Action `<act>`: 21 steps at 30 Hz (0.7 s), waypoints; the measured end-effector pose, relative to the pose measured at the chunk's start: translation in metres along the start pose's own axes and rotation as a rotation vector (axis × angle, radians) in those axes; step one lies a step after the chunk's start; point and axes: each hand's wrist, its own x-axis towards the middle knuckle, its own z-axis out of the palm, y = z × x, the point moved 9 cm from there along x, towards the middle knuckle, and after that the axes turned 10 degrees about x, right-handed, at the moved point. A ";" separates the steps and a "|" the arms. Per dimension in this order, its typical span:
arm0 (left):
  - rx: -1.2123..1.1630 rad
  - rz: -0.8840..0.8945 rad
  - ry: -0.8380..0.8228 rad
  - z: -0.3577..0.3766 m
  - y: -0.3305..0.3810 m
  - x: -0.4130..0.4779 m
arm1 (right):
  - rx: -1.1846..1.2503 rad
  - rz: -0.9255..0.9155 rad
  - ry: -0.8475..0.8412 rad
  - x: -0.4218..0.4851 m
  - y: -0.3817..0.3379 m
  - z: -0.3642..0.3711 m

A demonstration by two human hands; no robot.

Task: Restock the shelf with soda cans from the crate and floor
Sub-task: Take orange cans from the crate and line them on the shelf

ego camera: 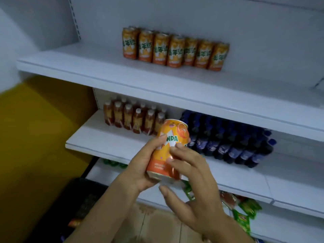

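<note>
Already a row of seven orange soda cans point(175, 50) stands at twelve o'clock on the white upper shelf point(105, 71), with bare board to either side. The left hand point(140, 174) grasps another orange aluminium can point(168, 148) near centre, below that shelf. The right hand point(194, 186) lays fingertips on it; whether it grips is unclear. This can awaits shelving, and the dark crate point(84, 199) sits at seven o'clock.
</note>
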 end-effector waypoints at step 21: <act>1.258 1.011 0.365 0.161 0.114 0.016 | 0.807 0.570 0.201 0.102 0.089 -0.139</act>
